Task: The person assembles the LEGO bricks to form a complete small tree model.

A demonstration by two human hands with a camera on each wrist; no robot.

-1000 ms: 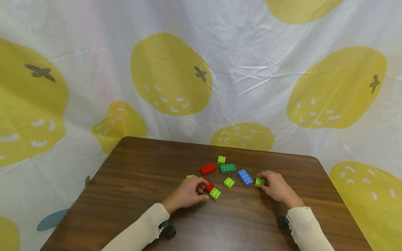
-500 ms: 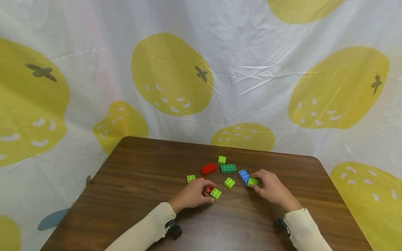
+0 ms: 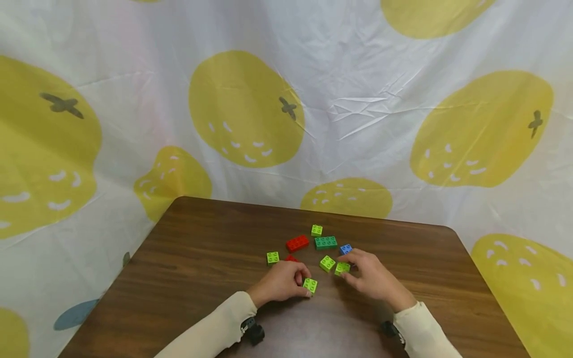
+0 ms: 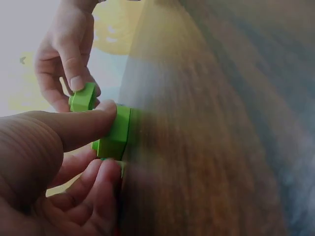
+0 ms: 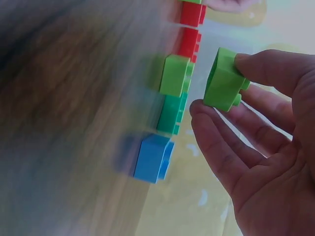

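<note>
My left hand pinches a square lime green toy building brick between thumb and fingers, low at the tabletop. In the left wrist view the thumb presses one side of this lime brick, with fingertips at the other. My right hand holds another square lime brick, raised off the table, its studs turned toward the palm in the right wrist view. Between the hands, a third lime brick lies on the table. A red brick is mostly hidden behind my left hand.
Farther back on the brown table lie a long red brick, a dark green brick and a lime brick. A blue brick is partly covered by my right hand. Another lime brick lies at left.
My right hand has moved left with its lime brick, past the blue one. My left hand has shifted right, off the red brick, and taken hold of the nearest lime brick.
</note>
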